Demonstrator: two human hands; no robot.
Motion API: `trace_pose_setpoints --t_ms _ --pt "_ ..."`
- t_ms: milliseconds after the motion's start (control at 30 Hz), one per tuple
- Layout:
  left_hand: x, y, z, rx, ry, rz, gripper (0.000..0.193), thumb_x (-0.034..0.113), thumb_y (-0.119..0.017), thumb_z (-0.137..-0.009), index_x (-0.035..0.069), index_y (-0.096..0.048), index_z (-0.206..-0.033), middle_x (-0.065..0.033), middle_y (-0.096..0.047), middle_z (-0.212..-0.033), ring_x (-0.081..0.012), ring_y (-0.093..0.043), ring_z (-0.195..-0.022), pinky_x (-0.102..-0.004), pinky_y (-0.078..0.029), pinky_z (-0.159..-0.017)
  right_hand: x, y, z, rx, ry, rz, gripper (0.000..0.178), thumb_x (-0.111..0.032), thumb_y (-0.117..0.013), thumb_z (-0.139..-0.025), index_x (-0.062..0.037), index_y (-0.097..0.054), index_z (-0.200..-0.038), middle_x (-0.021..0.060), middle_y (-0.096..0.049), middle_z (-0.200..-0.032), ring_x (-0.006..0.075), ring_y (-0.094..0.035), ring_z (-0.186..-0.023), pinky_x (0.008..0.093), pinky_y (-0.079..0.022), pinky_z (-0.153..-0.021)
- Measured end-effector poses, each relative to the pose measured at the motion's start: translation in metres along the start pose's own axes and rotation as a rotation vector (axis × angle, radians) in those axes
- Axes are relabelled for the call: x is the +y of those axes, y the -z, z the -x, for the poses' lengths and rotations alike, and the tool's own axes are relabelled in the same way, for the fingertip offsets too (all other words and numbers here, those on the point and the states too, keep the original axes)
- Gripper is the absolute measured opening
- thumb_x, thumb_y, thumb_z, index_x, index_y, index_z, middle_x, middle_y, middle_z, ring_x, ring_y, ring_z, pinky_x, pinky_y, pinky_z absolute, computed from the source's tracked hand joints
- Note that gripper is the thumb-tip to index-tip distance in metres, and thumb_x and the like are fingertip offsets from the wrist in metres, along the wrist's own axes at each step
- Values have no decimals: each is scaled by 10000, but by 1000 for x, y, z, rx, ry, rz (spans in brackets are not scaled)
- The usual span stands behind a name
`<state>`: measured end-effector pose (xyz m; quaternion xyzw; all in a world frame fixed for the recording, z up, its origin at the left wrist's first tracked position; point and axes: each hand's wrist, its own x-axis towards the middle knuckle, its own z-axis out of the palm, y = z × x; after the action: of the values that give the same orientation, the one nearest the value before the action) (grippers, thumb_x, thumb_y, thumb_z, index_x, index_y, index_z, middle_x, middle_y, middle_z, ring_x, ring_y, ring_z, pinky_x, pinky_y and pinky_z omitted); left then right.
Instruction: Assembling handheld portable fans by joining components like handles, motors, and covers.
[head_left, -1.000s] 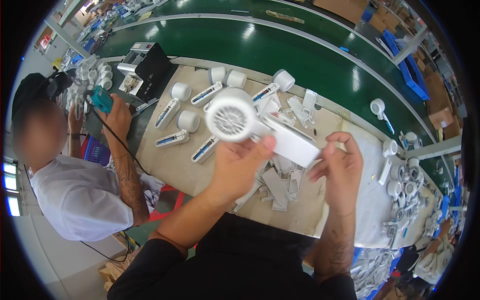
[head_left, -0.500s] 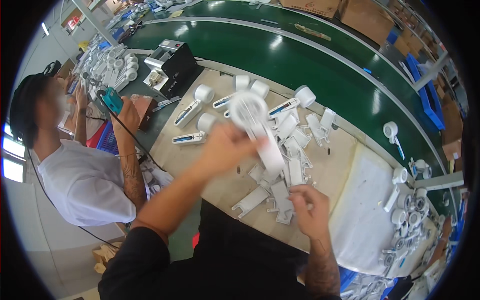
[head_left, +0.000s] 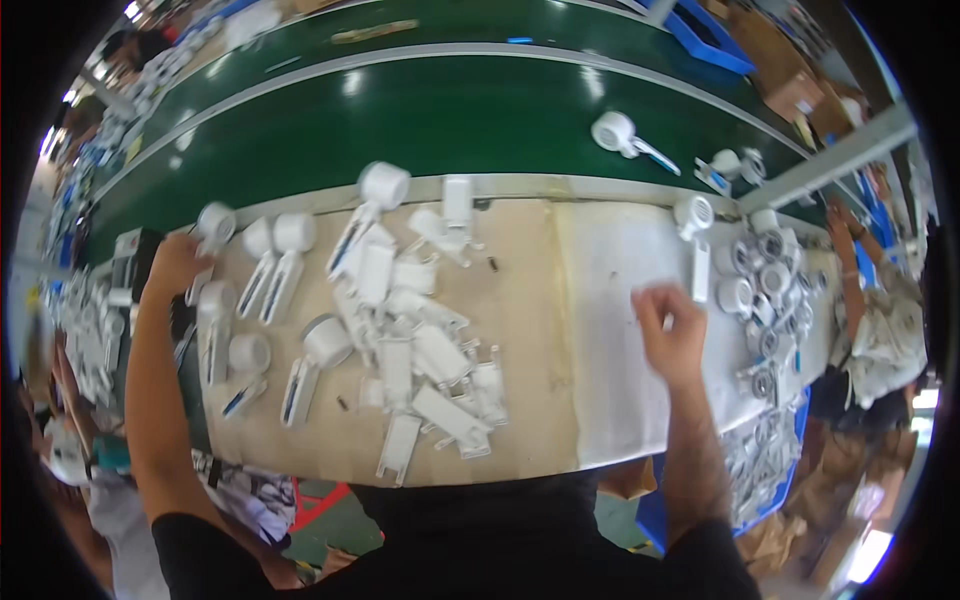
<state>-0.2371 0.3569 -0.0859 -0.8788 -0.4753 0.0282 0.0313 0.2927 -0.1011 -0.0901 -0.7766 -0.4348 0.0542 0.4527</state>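
Observation:
At the far left of the table my left hand (head_left: pixel 176 262) is closed around the handle of a white handheld fan (head_left: pixel 216 222), whose round head shows beyond my fingers. Several other fans lie beside it, among them a fan (head_left: pixel 292 234) with a slim handle and a fan (head_left: pixel 326 342) with a blue strip in its open handle. My right hand (head_left: pixel 672 338) hovers over the white sheet (head_left: pixel 620 400) with fingers curled together; what they pinch, if anything, is too blurred to name. Between my hands lies a pile of white plastic handle covers (head_left: pixel 440 352).
Beyond the table runs a green conveyor belt (head_left: pixel 480 120) carrying a fan (head_left: pixel 616 132). More fans (head_left: pixel 770 280) crowd the right end, above a blue crate (head_left: pixel 655 510) of white parts. A metal post (head_left: pixel 830 160) slants at the right. People sit at both sides.
The view has swung to the right. My left hand has carried the fan from over the cover pile to the far-left group. My right hand has left the covers and moved over the white sheet.

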Motion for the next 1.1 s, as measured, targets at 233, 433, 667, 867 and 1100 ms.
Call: trace_pose_setpoints --t_ms 233,433,667,867,1100 --pt "50 20 9 82 213 385 411 299 -793 -787 -33 -688 -1007 -184 -716 -869 -272 -708 -793 -350 -544 -739 47 -13 -206 -56 427 442 446 -256 -773 -805 -119 -620 -1202 134 -708 -966 303 -675 -895 384 -520 -811" --pt "140 52 66 324 264 1166 248 152 -665 -962 -31 -655 -1129 -70 -713 -1017 -115 -651 -952 -230 -484 -876 87 -72 -259 -320 68 644 681 -419 -785 -773 -153 -537 -1348 168 -705 -1089 377 -662 -1057 442 -509 -949" --pt "277 71 79 133 -71 1541 217 89 -665 -941 -23 -661 -1128 -102 -708 -1095 -159 -654 -1037 -288 -485 -932 -39 -38 -188 -261 7 -300 569 -340 -804 -840 8 -561 -1219 126 -709 -966 143 -688 -795 269 -563 -691" --pt "374 56 47 -473 -226 1973 724 567 -358 -1018 -11 -431 -1448 -204 -538 -1404 -282 -526 -1304 -416 -393 -1092 -127 -12 -95 -435 -122 -915 486 -248 -748 -898 -6 -570 -1279 55 -674 -1086 112 -638 -978 257 -508 -871" --pt "422 74 111 -1096 -160 2471 666 560 -335 -1036 -19 -521 -1306 -198 -677 -1085 -303 -720 -869 -403 -592 -815 -121 -5 -31 -377 -214 -938 563 -325 -686 -940 -19 -486 -1368 91 -626 -1201 180 -623 -1091 344 -514 -942"
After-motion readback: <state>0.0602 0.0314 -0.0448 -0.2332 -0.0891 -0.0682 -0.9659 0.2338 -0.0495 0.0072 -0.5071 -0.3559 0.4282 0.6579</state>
